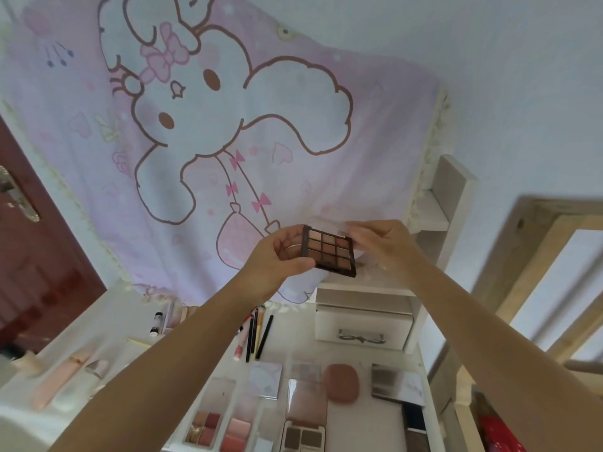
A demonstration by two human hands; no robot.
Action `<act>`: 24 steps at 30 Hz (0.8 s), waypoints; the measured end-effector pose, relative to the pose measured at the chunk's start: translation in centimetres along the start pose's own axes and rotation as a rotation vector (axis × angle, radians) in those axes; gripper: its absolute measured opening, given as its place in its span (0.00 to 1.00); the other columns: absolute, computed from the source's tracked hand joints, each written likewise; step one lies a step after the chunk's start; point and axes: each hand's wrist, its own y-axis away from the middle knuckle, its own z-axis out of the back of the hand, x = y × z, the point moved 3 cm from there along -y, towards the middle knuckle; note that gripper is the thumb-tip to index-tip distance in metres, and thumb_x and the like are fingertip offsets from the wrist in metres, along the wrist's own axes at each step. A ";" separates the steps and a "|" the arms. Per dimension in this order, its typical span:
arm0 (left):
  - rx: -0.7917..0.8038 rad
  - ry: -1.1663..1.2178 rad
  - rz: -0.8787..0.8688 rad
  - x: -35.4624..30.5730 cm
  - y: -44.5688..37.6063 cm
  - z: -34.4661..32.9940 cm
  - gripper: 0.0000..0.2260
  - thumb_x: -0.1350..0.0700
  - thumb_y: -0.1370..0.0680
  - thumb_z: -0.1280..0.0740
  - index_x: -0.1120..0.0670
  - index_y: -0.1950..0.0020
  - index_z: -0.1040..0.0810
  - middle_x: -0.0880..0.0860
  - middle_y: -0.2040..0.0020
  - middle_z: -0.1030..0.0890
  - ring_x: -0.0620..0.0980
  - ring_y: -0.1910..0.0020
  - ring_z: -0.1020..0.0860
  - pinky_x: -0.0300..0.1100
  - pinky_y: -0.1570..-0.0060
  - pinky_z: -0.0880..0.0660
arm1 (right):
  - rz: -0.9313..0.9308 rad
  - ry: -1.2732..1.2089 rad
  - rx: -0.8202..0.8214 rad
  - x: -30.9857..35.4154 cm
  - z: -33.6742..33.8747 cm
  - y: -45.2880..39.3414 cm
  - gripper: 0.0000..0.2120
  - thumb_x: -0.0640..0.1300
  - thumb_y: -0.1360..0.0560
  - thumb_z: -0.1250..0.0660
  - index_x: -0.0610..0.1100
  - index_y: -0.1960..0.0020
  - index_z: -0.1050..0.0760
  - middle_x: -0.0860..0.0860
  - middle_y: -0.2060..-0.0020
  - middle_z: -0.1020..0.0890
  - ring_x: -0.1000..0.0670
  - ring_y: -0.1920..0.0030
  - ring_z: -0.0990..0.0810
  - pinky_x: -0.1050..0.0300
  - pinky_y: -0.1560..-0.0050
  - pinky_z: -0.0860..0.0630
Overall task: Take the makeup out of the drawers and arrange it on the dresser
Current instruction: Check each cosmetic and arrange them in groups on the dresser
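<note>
A dark brown eyeshadow palette (329,251) with several brown pans is held up in the air above the white dresser (359,419). My left hand (277,259) grips its left edge, thumb on the front. My right hand (381,243) holds the palette's clear lid at the right edge; the fingers are blurred. On the dresser below lie several palettes (305,402), blush compacts (204,425), a pink puff case (341,381) and pencils (259,334).
A small white drawer (362,327) with a bow handle sits at the dresser's back right under white shelves (434,207). Pink tubes (62,376) lie at the left. A pink cartoon cloth (212,141) hangs behind; a red door (36,256) stands left.
</note>
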 end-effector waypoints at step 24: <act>0.311 -0.738 0.667 21.4 14.1 -10.8 0.09 0.61 0.30 0.34 0.61 0.51 0.23 0.58 0.52 0.20 0.54 0.52 0.22 0.35 0.62 0.32 | -0.492 0.535 0.362 -23.5 -2.8 12.0 0.11 0.41 0.23 0.40 0.35 0.53 0.23 0.40 0.58 0.19 0.52 0.67 0.23 0.72 0.70 0.31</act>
